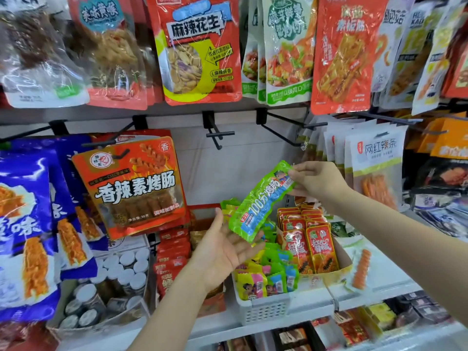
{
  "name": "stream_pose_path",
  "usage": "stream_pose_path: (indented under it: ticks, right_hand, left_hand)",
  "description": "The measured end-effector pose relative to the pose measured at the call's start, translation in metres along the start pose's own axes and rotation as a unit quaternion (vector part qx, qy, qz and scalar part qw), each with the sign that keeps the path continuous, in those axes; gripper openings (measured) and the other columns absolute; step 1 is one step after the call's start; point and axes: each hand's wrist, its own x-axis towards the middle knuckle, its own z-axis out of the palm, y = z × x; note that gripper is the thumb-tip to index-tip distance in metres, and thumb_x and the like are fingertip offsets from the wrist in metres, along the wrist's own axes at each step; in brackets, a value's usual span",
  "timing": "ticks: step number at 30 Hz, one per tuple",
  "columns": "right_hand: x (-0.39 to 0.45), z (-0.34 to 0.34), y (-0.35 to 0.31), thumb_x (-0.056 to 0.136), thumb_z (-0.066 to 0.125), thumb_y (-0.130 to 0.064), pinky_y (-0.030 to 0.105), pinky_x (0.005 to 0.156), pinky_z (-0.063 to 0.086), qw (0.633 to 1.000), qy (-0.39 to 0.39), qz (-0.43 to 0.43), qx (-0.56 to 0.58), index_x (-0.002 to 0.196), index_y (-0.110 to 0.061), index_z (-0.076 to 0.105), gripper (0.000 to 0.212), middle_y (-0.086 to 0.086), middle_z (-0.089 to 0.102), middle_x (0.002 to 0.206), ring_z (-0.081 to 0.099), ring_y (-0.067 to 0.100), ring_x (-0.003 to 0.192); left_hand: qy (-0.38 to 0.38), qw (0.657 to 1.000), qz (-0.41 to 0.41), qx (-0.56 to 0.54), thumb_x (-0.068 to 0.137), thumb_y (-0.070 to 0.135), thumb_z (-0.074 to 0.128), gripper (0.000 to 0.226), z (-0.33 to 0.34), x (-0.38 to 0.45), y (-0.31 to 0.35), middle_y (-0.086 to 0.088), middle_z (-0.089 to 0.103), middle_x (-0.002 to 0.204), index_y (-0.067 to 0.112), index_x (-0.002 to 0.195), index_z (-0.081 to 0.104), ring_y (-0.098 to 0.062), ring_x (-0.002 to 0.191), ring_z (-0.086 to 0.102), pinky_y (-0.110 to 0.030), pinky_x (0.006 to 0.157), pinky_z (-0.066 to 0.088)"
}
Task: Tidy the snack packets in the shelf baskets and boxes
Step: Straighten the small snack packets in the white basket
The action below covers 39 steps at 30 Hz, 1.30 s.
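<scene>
Right now a green sausage packet (262,202) hangs tilted at the centre of the frame, above the white basket (264,309). The right hand (317,182) pinches its upper end; the left hand (225,247) lies flat and spread beneath its lower end, fingers just touching. Below, small mixed packets (266,276) sit jumbled in the basket, while the red packets (310,239) in the cardboard box (342,268) to the right stand in rows. The basket looks unfinished, so plenty seems left.
</scene>
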Motion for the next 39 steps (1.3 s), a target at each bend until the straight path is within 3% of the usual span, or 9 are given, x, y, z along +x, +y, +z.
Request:
stream_pose_path:
  ticks: [3, 7, 12, 16, 19, 27, 32, 37, 39]
  right_hand:
    - [-0.001, 0.001, -0.001, 0.093, 0.063, -0.008, 0.036, 0.067, 0.061, 0.999, -0.015, -0.035, 0.006, 0.098, -0.002, 0.061, 0.008, 0.013, 0.069, 0.086, 0.07, 0.023, 0.072]
    - [-0.001, 0.001, 0.002, 0.092, 0.065, -0.014, 0.037, 0.072, 0.062, 0.999, -0.022, -0.029, 0.008, 0.102, -0.005, 0.066, 0.014, 0.008, 0.07, 0.087, 0.071, 0.011, 0.063]
    - [-0.008, -0.003, 0.001, 0.096, 0.054, -0.04, 0.033, 0.07, 0.061, 0.991, -0.123, 0.051, 0.019, 0.108, -0.015, 0.07, 0.032, 0.01, 0.076, 0.09, 0.074, 0.025, 0.086]
    - [-0.013, -0.003, 0.003, 0.086, 0.072, -0.011, 0.031, 0.067, 0.061, 0.996, -0.083, -0.004, -0.027, 0.122, -0.009, 0.065, 0.037, 0.014, 0.072, 0.099, 0.074, 0.024, 0.083]
    - [-0.01, -0.003, 0.003, 0.082, 0.075, -0.009, 0.042, 0.078, 0.061, 0.998, -0.038, -0.006, -0.051, 0.123, -0.01, 0.062, 0.043, 0.013, 0.072, 0.102, 0.073, 0.027, 0.089]
    - [0.009, 0.002, 0.002, 0.083, 0.074, -0.018, 0.029, 0.074, 0.061, 0.994, -0.081, 0.009, -0.071, 0.101, 0.002, 0.069, 0.027, 0.012, 0.076, 0.092, 0.074, 0.02, 0.085]
    - [0.019, 0.0, 0.007, 0.085, 0.072, -0.015, 0.027, 0.071, 0.061, 0.997, -0.065, -0.007, -0.041, 0.103, 0.005, 0.067, 0.027, 0.017, 0.074, 0.095, 0.074, 0.02, 0.084]
    - [0.025, -0.002, 0.009, 0.086, 0.072, -0.018, 0.026, 0.071, 0.061, 0.998, -0.051, -0.018, -0.021, 0.114, -0.005, 0.066, 0.032, 0.01, 0.075, 0.093, 0.073, 0.013, 0.078]
    - [0.026, -0.005, 0.01, 0.088, 0.069, -0.016, 0.03, 0.08, 0.06, 0.996, -0.085, -0.016, 0.005, 0.119, -0.008, 0.066, 0.032, 0.011, 0.073, 0.102, 0.071, 0.014, 0.087]
  left_hand:
    - [-0.047, 0.995, -0.069, -0.047, 0.088, 0.043, 0.058, 0.056, 0.004, -0.005, 0.002, -0.028, 0.063, 0.123, 0.0, 0.122, 0.066, -0.032, 0.087, 0.071, -0.034, 0.066, 0.061]
    - [-0.057, 0.992, -0.08, -0.085, 0.08, 0.009, 0.07, 0.042, 0.01, -0.012, -0.001, -0.03, 0.063, 0.115, -0.01, 0.117, 0.065, -0.022, 0.075, 0.065, -0.027, 0.064, 0.06]
    - [0.021, 0.982, 0.095, 0.164, 0.079, -0.011, 0.065, 0.042, 0.005, -0.013, -0.013, -0.008, 0.075, 0.101, 0.0, 0.119, 0.064, -0.009, 0.084, 0.071, -0.018, 0.074, 0.057]
    - [0.05, 0.948, 0.181, 0.258, 0.082, -0.013, 0.067, 0.043, 0.007, -0.019, -0.015, -0.002, 0.073, 0.106, 0.008, 0.119, 0.065, -0.011, 0.09, 0.069, -0.023, 0.078, 0.056]
    - [0.027, 0.952, 0.171, 0.251, 0.081, -0.016, 0.067, 0.047, 0.006, -0.021, -0.015, 0.0, 0.074, 0.109, 0.014, 0.117, 0.065, -0.016, 0.097, 0.07, -0.025, 0.073, 0.056]
    - [0.025, 0.957, 0.162, 0.238, 0.081, -0.015, 0.067, 0.061, -0.001, -0.011, -0.008, -0.003, 0.073, 0.113, 0.017, 0.13, 0.053, -0.03, 0.108, 0.067, -0.042, 0.091, 0.055]
    - [-0.028, 0.979, 0.114, 0.165, 0.078, 0.001, 0.068, 0.052, 0.0, 0.002, -0.007, -0.016, 0.071, 0.116, 0.0, 0.128, 0.055, -0.031, 0.102, 0.07, -0.027, 0.076, 0.058]
    - [-0.025, 0.999, 0.01, 0.025, 0.089, 0.053, 0.053, 0.062, 0.006, 0.019, -0.001, -0.022, 0.067, 0.121, 0.003, 0.125, 0.061, -0.029, 0.091, 0.072, -0.029, 0.068, 0.06]
    - [-0.023, 0.999, -0.019, -0.038, 0.093, 0.045, 0.053, 0.055, 0.007, 0.025, 0.002, -0.027, 0.065, 0.12, -0.002, 0.119, 0.064, -0.028, 0.083, 0.072, -0.031, 0.065, 0.061]
